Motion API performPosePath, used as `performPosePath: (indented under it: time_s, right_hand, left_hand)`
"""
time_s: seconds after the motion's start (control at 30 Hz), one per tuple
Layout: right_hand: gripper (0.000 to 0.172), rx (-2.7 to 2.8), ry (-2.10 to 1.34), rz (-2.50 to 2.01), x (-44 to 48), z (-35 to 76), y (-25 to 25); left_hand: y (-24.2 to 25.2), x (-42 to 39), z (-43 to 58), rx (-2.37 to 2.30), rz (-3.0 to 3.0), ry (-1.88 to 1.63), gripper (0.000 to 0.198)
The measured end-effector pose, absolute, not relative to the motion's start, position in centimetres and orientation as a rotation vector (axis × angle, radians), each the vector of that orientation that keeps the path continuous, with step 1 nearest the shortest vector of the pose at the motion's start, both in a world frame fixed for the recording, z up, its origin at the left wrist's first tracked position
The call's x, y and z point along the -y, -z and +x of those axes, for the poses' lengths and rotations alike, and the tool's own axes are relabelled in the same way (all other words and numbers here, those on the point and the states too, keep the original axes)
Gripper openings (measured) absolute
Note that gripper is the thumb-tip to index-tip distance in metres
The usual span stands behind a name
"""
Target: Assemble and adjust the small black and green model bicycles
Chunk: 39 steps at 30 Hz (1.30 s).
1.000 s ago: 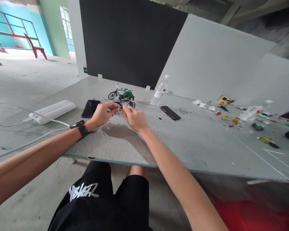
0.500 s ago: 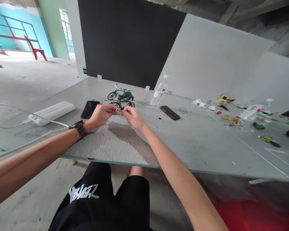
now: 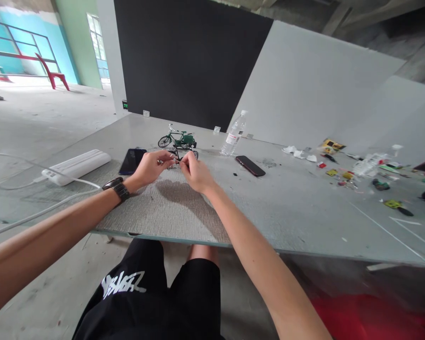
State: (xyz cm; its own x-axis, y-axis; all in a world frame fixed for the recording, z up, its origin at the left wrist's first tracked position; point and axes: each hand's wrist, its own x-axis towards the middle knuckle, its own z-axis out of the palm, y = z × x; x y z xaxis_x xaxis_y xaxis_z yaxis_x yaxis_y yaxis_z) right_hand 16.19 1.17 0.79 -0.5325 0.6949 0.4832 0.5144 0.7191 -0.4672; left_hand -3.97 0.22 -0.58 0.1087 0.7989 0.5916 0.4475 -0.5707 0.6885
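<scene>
My left hand [image 3: 151,168], with a dark watch [image 3: 117,188] on its wrist, is closed in a pinch over the patterned mat. Facing it, my right hand [image 3: 197,174] is pinched too, its fingertips a short gap from the left ones. Something small and partly silvery shows at the left fingertips, too tiny to name. Right behind the fingers stands a black toy bicycle [image 3: 194,154], mostly covered by my hands; I cannot tell whether they touch it. Farther back is a green toy bicycle [image 3: 179,138] with a green box over its rear wheel.
On the left lie a white power bank [image 3: 80,166] with a cable and a dark phone [image 3: 130,160]. Right of my hands are a plastic bottle [image 3: 233,134] and another phone [image 3: 250,165]. Small parts and bags [image 3: 370,165] litter the table's right side. A black panel [image 3: 187,61] stands behind.
My right fingertips have lifted slightly and drawn a little apart from the left ones. My left hand stays almost in place; the toy bicycles have not moved.
</scene>
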Motion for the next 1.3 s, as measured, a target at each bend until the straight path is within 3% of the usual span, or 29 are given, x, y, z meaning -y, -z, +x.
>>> performPosePath:
  time_s: [0.13,0.47,0.67,0.8,1.0,1.3]
  right_hand:
    - [0.014,2.376,-0.102,-0.981,-0.8,16.4,-0.9]
    - [0.028,2.068,-0.902,-0.835,-1.3,15.9,-0.3]
    - [0.025,2.016,-1.02,-0.887,-1.4,15.7,-0.4]
    - [0.021,2.038,-0.846,-0.97,-2.8,17.5,-1.4]
    - [0.016,1.91,-0.172,-1.504,-6.5,25.4,-1.3]
    - [0.011,1.939,-0.224,-1.736,-7.6,28.1,0.9]
  left_hand:
    - [0.8,-0.3,-4.0,-1.177,2.018,-1.444,0.021]
    - [0.8,0.1,-4.7,-1.15,2.125,-1.481,0.017]
    - [1.2,-0.1,-4.4,-1.186,2.14,-1.406,0.018]
    - [1.3,-0.3,-3.8,-1.135,2.034,-1.357,0.021]
    - [1.2,-0.2,-3.6,-1.104,2.139,-1.298,0.023]
    - [1.2,-0.5,-3.8,-1.195,2.184,-1.25,0.021]
